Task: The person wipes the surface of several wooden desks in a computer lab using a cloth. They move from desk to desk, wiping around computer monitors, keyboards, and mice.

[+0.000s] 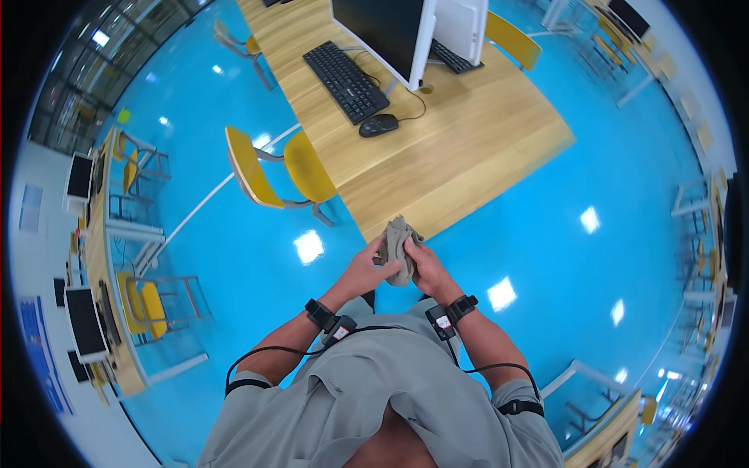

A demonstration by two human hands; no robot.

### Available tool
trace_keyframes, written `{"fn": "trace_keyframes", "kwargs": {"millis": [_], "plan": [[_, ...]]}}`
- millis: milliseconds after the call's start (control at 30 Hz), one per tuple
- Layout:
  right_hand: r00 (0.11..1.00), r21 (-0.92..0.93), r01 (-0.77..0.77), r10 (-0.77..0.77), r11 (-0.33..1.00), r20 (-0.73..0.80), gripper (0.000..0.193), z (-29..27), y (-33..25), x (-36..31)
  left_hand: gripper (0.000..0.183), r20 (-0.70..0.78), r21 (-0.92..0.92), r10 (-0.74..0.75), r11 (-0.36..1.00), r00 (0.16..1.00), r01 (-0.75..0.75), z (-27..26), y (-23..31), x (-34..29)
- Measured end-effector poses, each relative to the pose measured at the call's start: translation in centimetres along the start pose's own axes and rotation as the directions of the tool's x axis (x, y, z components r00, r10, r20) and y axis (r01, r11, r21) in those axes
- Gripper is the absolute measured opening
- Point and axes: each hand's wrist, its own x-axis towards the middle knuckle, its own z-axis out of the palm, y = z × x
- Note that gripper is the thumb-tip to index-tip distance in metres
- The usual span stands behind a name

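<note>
A crumpled grey-brown cloth (398, 251) is bunched between my two hands, held in front of my body by the near corner of the wooden table (468, 171). My left hand (367, 267) grips it from the left, with the thumb across its lower part. From the other side my right hand (427, 269) holds it, the thumb pressed on the front of the folds. The fingers behind the cloth are partly hidden.
On the table stand a monitor (386, 35), a black keyboard (346, 81) and a black mouse (378, 125) with its cable. A yellow chair (308, 168) is at the table's left side. More desks with monitors (84, 321) line the left wall. The floor (546, 288) is glossy blue.
</note>
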Motion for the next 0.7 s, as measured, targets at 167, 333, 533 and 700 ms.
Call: {"fn": "trace_keyframes", "kwargs": {"millis": [167, 333, 533, 700], "plan": [[0.990, -0.107, -0.122, 0.129, 0.987, 0.057, 0.051, -4.0, -1.6, 1.6, 0.076, -0.178, 0.107, 0.101, 0.991, 0.979, -0.083, 4.5, 2.4, 2.4], [0.963, -0.505, -0.185, 0.258, 0.843, 0.078, 0.053, -3.6, -5.2, 1.5, 0.055, -0.363, -0.015, -0.012, 1.000, 0.932, 0.007, 5.1, -0.3, 2.9], [0.991, -0.967, 0.060, -0.128, 0.247, 0.029, 0.061, -7.6, -5.8, 3.3, 0.031, -0.541, -0.513, -0.309, 0.858, 0.782, -0.016, 1.5, -6.2, -0.8], [0.911, -0.922, 0.253, -0.247, -0.294, 0.329, 0.058, -8.0, -9.0, 3.9, 0.024, -0.433, -0.770, -0.388, 0.629, 0.814, -0.110, -0.3, -9.7, 1.7]]}}
